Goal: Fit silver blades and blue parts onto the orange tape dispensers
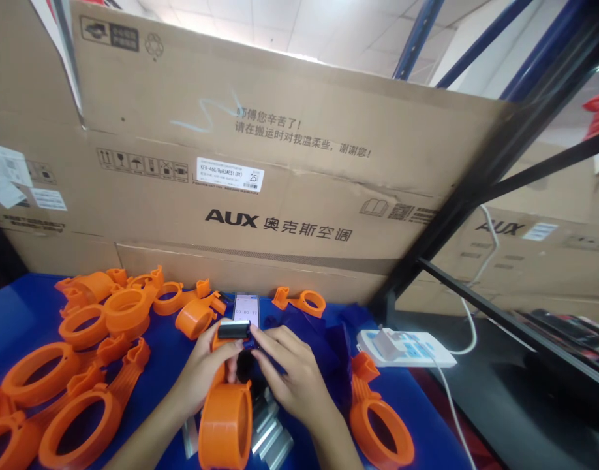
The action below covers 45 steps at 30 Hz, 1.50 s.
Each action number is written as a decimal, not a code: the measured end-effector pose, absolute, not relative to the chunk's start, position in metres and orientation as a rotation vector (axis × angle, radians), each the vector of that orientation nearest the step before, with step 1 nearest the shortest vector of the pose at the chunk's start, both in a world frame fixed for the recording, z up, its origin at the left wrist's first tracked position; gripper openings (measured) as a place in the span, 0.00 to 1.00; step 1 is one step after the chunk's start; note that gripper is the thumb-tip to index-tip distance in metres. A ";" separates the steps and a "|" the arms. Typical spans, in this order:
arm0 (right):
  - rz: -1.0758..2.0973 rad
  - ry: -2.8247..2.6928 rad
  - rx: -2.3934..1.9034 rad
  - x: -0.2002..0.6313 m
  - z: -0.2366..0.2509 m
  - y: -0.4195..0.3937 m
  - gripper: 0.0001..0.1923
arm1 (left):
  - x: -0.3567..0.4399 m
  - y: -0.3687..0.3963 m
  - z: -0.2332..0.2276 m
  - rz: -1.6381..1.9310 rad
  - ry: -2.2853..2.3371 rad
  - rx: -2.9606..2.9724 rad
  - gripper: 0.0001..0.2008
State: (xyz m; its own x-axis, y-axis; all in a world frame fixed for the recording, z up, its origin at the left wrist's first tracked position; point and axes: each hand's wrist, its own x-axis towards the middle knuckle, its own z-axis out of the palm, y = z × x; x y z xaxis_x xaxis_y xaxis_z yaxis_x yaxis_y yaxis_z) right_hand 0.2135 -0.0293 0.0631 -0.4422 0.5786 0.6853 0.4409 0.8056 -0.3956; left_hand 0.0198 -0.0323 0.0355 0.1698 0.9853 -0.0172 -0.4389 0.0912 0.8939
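I see both hands closed on a small dark cylindrical part (233, 331): my left hand (206, 365) and right hand (287, 372) pinch it just above the upright orange plastic ring holder (226, 424). Behind it, a heap of similar orange rings (108, 313) lies on the blue surface (15, 313), apparently unprocessed.

Matt orange plastic rings (84, 320) lie on a smooth blue surface (25, 313); behind stands creased brown cardboard (280, 196); shiny metal strips (270, 431).

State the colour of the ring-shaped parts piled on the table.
Orange: the ring-shaped parts lie on the blue table, seen in the head view.
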 end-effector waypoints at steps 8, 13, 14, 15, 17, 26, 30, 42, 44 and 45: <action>0.122 -2.046 -0.753 0.209 0.054 -0.030 0.20 | 0.022 -0.034 0.038 1.237 0.770 0.871 0.11; 0.054 -2.057 -0.758 0.205 0.052 -0.033 0.19 | 0.023 -0.034 0.036 1.249 0.779 0.877 0.09; 0.029 -2.049 -0.771 0.204 0.051 -0.034 0.19 | 0.023 -0.034 0.035 1.251 0.782 0.873 0.09; 0.003 -2.042 -0.787 0.202 0.050 -0.035 0.20 | 0.023 -0.034 0.034 1.253 0.784 0.874 0.09; -0.035 -2.039 -0.828 0.198 0.048 -0.037 0.21 | 0.023 -0.032 0.031 1.262 0.797 0.891 0.09; 0.169 -1.985 -0.857 0.187 0.049 -0.042 0.22 | 0.021 -0.029 0.023 1.318 0.846 0.872 0.07; 0.468 -1.847 -0.856 0.186 0.054 -0.038 0.17 | 0.021 -0.030 0.023 1.322 0.782 0.808 0.06; 1.343 -1.418 -0.799 0.188 0.058 -0.034 0.28 | 0.021 -0.034 0.019 0.995 0.505 0.842 0.34; 1.462 -1.447 -0.763 0.189 0.062 -0.037 0.27 | 0.021 -0.036 0.015 0.937 0.470 0.826 0.42; 1.474 -1.446 -0.756 0.190 0.064 -0.038 0.26 | 0.021 -0.037 0.014 0.925 0.473 0.811 0.44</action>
State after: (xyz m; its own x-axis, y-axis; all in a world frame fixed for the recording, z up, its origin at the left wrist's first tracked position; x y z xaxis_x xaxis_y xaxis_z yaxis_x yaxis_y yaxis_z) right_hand 0.1901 -0.0379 0.0637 -0.3999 0.9013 0.1663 -0.1837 0.0989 -0.9780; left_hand 0.0208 -0.0369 0.0137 0.5339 0.8452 -0.0237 -0.5136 0.3464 0.7850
